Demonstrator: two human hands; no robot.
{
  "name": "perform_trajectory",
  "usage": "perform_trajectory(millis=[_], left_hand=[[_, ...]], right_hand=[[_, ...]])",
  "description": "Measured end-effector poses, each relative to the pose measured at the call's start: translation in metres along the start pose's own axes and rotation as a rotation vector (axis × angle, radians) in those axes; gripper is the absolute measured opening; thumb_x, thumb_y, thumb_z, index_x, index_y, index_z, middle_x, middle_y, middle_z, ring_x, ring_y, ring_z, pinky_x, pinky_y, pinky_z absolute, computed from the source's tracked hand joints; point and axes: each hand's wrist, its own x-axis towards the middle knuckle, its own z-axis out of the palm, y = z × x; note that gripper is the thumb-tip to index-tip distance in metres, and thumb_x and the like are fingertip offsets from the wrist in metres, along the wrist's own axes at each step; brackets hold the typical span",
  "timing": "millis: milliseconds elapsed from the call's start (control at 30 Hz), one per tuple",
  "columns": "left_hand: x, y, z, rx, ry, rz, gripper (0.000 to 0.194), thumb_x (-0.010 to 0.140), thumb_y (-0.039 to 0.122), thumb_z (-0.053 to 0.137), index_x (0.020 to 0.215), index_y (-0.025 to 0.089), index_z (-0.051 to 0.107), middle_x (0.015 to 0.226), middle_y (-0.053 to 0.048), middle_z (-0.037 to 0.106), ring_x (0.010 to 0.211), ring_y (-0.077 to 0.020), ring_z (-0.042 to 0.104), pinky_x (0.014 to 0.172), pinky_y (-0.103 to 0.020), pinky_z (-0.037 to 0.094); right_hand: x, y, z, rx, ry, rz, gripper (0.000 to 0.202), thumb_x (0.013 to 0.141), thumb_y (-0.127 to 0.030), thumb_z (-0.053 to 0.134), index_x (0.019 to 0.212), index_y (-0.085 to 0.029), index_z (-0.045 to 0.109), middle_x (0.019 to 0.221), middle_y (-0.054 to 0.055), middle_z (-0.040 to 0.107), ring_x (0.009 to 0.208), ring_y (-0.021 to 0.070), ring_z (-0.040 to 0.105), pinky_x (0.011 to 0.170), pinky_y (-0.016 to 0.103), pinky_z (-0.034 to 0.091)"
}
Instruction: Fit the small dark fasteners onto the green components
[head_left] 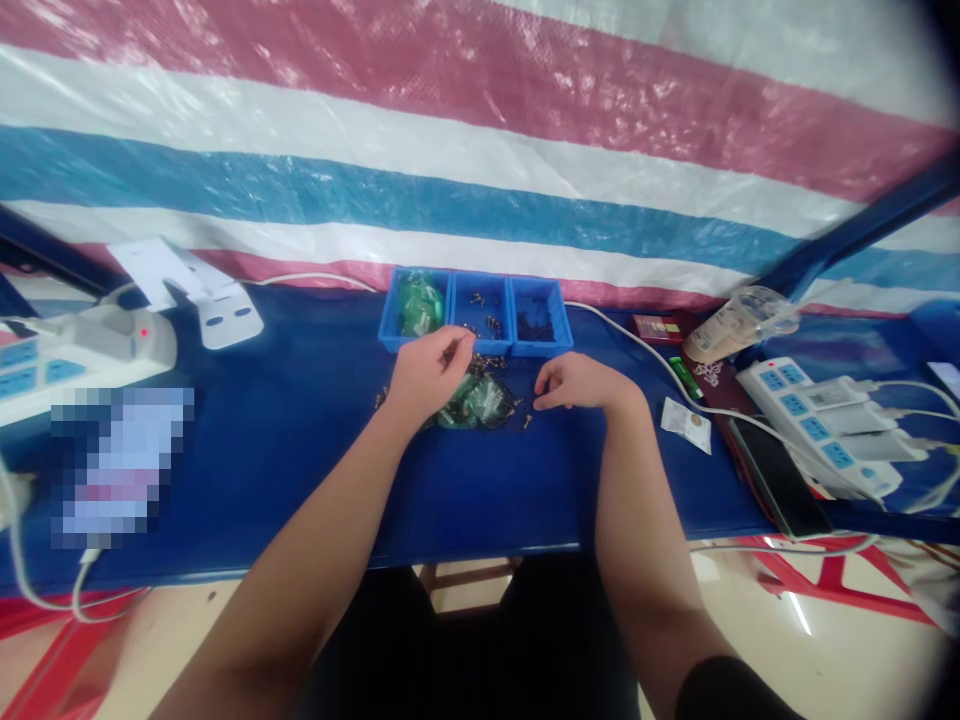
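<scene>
My left hand [431,372] is closed, its fingers curled around small screws that show as dark bits near the thumb. It hovers at the front edge of the middle blue bin [480,347]. To the right, my right hand [585,382] is held just above the table with fingers loosely bent and a gap at the tips; nothing shows between them. A loose screw [527,421] lies below its fingertips. Between my hands sits a pile with a green plastic bag [476,400] and scattered screws [491,362], partly hidden by my left hand.
The left blue bin [384,325] holds a green bag; the right one [566,325] holds dark screws. Power strips [814,425] stand at both sides. A drink cup [731,325], white packet [685,424], phone [780,480] and white stand [229,318] lie around. A cable [637,345] crosses the right side.
</scene>
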Motion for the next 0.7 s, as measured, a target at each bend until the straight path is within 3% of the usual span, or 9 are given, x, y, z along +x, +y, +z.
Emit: perform_trajectory(millis=[133,300,467,600,700], left_hand=[[0.000,-0.001,0.000,-0.011,0.001,0.005,0.026,0.098,0.037,0.055,0.097,0.019,0.074,0.071,-0.001,0.070,0.058,-0.0118,0.059,0.062,-0.026,0.045],[0.001,0.000,0.000,-0.008,0.013,0.014,0.025,0.098,0.037,0.055,0.097,0.019,0.074,0.069,0.000,0.069,0.057,-0.0117,0.058,0.061,-0.026,0.045],[0.000,0.002,-0.001,-0.035,-0.027,0.036,0.025,0.097,0.037,0.055,0.097,0.019,0.074,0.071,-0.001,0.070,0.057,-0.0115,0.058,0.060,-0.026,0.045],[-0.001,0.001,-0.001,-0.072,-0.055,0.073,0.022,0.095,0.034,0.058,0.098,0.019,0.074,0.071,0.000,0.069,0.057,-0.0116,0.058,0.059,-0.026,0.046],[-0.002,0.001,0.000,-0.102,-0.071,0.084,0.020,0.094,0.032,0.060,0.101,0.020,0.074,0.072,0.000,0.069,0.057,-0.0109,0.058,0.060,-0.025,0.046]], right_hand=[[0.006,-0.002,0.004,-0.017,-0.046,-0.017,0.018,0.068,-0.033,0.080,0.078,-0.019,0.076,0.059,-0.001,0.069,0.050,0.0138,0.061,0.050,0.025,0.044],[0.004,-0.006,0.006,-0.065,0.003,-0.096,0.010,0.071,-0.027,0.073,0.075,-0.018,0.077,0.062,0.000,0.068,0.056,0.0132,0.059,0.051,0.024,0.041],[-0.003,-0.021,0.010,0.337,0.134,-0.317,0.015,0.078,-0.032,0.073,0.080,-0.017,0.069,0.069,-0.001,0.066,0.061,0.0107,0.057,0.058,0.024,0.045],[0.002,-0.032,0.019,0.578,0.240,-0.422,0.023,0.078,-0.037,0.079,0.084,-0.018,0.068,0.064,-0.003,0.061,0.055,0.0089,0.053,0.052,0.023,0.043],[0.014,-0.036,0.028,0.700,0.341,-0.495,0.040,0.077,-0.037,0.082,0.112,-0.022,0.069,0.079,-0.002,0.066,0.062,0.0102,0.059,0.055,0.024,0.050]])
